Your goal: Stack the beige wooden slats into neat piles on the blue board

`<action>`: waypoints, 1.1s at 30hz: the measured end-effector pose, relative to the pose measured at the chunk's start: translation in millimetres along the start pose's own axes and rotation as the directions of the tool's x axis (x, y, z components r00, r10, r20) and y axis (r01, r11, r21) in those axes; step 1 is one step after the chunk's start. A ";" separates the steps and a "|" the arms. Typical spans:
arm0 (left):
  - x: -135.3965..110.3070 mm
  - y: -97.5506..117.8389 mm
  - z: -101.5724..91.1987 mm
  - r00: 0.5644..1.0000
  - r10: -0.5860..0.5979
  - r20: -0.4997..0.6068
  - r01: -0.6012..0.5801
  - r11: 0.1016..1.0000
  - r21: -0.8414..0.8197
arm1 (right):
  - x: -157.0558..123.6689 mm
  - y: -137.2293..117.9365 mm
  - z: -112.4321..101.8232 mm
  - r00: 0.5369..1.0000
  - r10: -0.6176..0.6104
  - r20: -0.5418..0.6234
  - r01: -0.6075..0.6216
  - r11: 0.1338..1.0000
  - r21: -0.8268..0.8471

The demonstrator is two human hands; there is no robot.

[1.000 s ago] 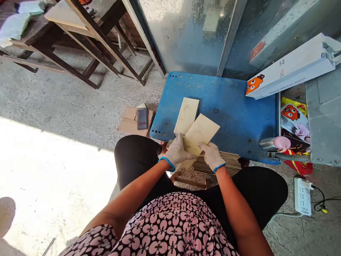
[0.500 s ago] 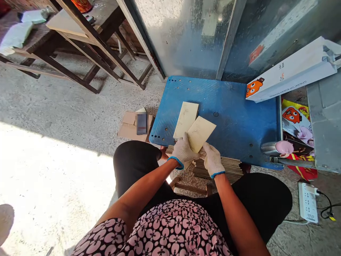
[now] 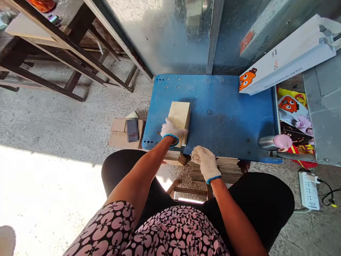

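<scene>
Both hands wear white knit gloves with blue cuffs. My left hand [image 3: 172,131] rests with its fingers curled over the near end of a small stack of pale wooden boards [image 3: 179,114] lying on the blue metal table [image 3: 226,117]. My right hand [image 3: 204,161] hangs loosely curled at the table's near edge, above stacks of thin boards [image 3: 229,167] under the edge; nothing shows in its fingers. Another low pile of boards [image 3: 173,156] sits below my left wrist.
A white box with an orange cartoon print [image 3: 282,60] leans at the table's far right. Bags and a metal tube [image 3: 269,142] lie to the right, a power strip [image 3: 309,190] on the floor. Folded cardboard [image 3: 124,133] lies left of the table, dark wooden frames [image 3: 66,46] beyond.
The tilted board that both hands held has been laid onto the stack on the blue table. My right hand let go and drew back to the table's near edge.
</scene>
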State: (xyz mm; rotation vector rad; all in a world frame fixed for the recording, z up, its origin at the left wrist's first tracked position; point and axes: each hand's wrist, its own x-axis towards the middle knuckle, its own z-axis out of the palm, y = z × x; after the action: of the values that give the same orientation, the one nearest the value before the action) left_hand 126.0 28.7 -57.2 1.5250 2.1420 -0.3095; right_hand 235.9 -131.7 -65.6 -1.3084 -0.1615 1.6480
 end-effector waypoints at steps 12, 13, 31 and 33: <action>27.8 12.5 22.3 0.996 -0.084 -0.027 0.084 0.996 0.010 | 0.5 4.1 3.2 0.991 0.063 -0.119 -0.063 0.998 0.001; 30.0 12.0 25.1 0.996 -0.084 -0.035 0.085 0.996 0.016 | 1.1 4.6 2.8 0.991 0.061 -0.117 -0.062 0.998 -0.007; 11.8 -18.0 34.2 0.962 0.208 -0.178 -0.212 0.977 -0.007 | -3.6 2.2 3.5 0.993 0.043 -0.114 -0.053 0.995 -0.085; 0.7 -35.0 39.8 0.935 0.257 -0.243 -0.280 0.958 -0.065 | -3.8 1.8 3.1 0.990 0.041 -0.133 -0.054 0.994 -0.091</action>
State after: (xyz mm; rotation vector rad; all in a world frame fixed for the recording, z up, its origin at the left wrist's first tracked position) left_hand 103.5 -0.9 -94.9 1.8454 2.0454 0.0733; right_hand 232.1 -134.1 -62.9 -1.4982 -0.1314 1.6043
